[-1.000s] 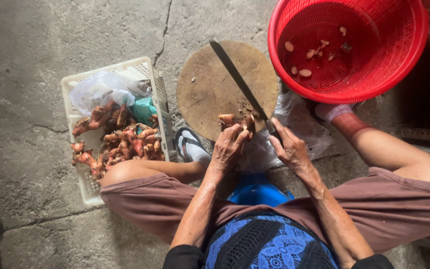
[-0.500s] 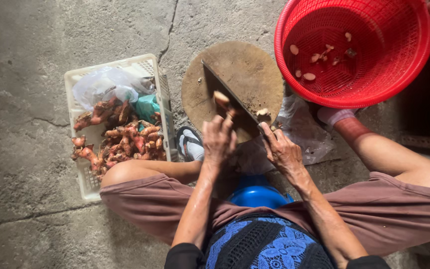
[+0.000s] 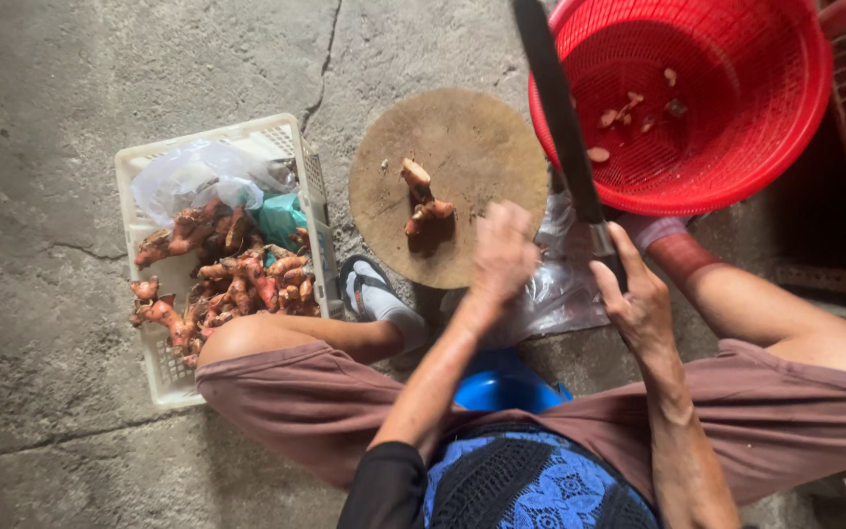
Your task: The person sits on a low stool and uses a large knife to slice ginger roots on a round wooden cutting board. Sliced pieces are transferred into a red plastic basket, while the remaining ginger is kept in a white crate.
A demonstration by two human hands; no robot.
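Head view: the big knife has gone up, and the root sits alone on the board.

Half a second ago the blade lay low across the round wooden chopping board [image 3: 462, 157]. Now the right hand [image 3: 638, 304] grips the long dark knife [image 3: 560, 108] tight and holds it high. The left hand [image 3: 503, 250], blurry, has let go of the pink ginger root [image 3: 423, 206] and is pulled back; I cannot tell its grip. Cut bits lie in the red basket [image 3: 775, 147]. More roots fill the white crate [image 3: 164, 377].
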